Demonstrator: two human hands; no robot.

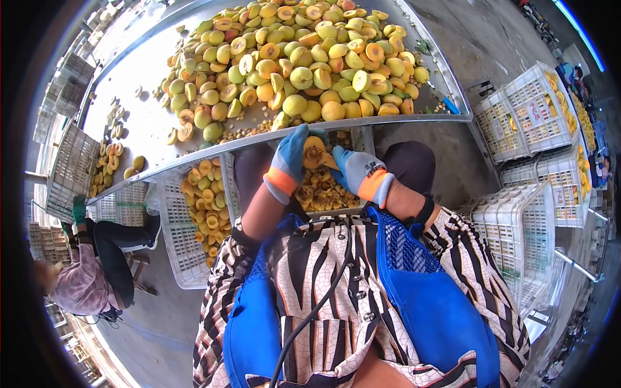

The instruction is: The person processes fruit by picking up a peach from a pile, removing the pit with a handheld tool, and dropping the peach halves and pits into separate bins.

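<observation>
In front of my lap, just below the table's near edge, my gloved left hand point(291, 158) is closed around a yellow peach half point(315, 150), its hollowed cut face turned up. My gloved right hand point(356, 169) is closed close by on the right, with its fingertips at the fruit. A narrow tan piece shows between those fingertips and the peach; whether it is a tool or fruit flesh I cannot make out. Beneath both hands a crate holds many cut peach pieces point(320, 187).
A metal-edged table point(446, 97) carries a heap of peaches point(291, 71), many halved. A blue-handled tool point(451, 105) lies at its right corner. A crate of peach halves point(187, 258) stands left, stacked crates point(517, 233) right. A co-worker point(90, 278) sits far left.
</observation>
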